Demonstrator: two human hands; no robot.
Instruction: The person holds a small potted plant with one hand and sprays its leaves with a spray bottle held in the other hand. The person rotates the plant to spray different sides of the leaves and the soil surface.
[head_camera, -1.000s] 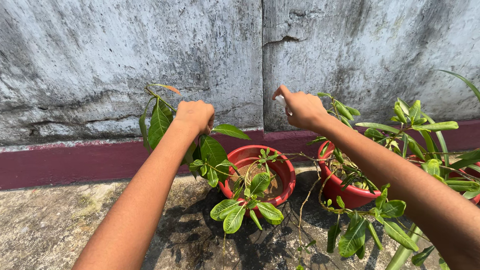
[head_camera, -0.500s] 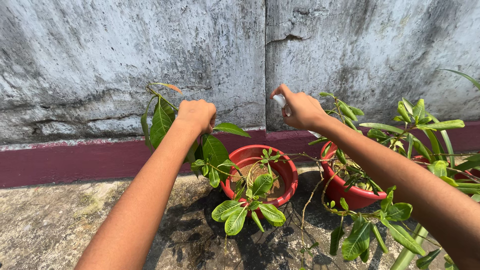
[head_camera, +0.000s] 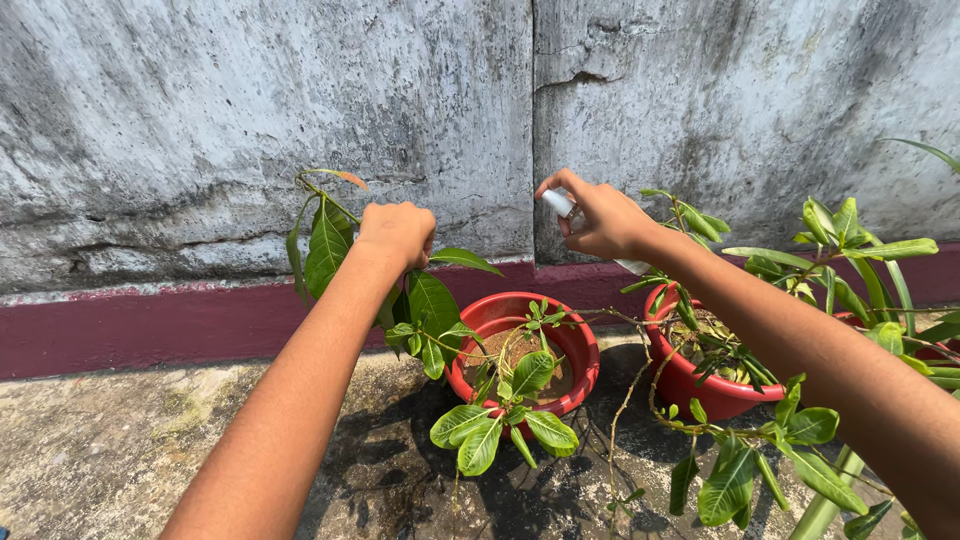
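Observation:
My left hand (head_camera: 397, 232) is closed around the stem of a small leafy plant (head_camera: 326, 240), holding its top against the wall side of a red pot (head_camera: 570, 345). My right hand (head_camera: 597, 218) grips a small white spray bottle (head_camera: 560, 203) above and right of that pot, with the nozzle end showing past my fingers toward the left. Green leaves (head_camera: 500, 430) spread over the pot's front rim, and brown soil shows inside.
A second red pot (head_camera: 690, 385) stands to the right under my right forearm, with long-leaved shoots (head_camera: 850, 240) around it. A weathered grey wall (head_camera: 200, 120) with a maroon base band (head_camera: 150, 325) rises behind. The ground (head_camera: 100, 450) is rough concrete.
Both hands stay in nearly the same place; the white bottle is now more visible in my right hand, which has shifted slightly.

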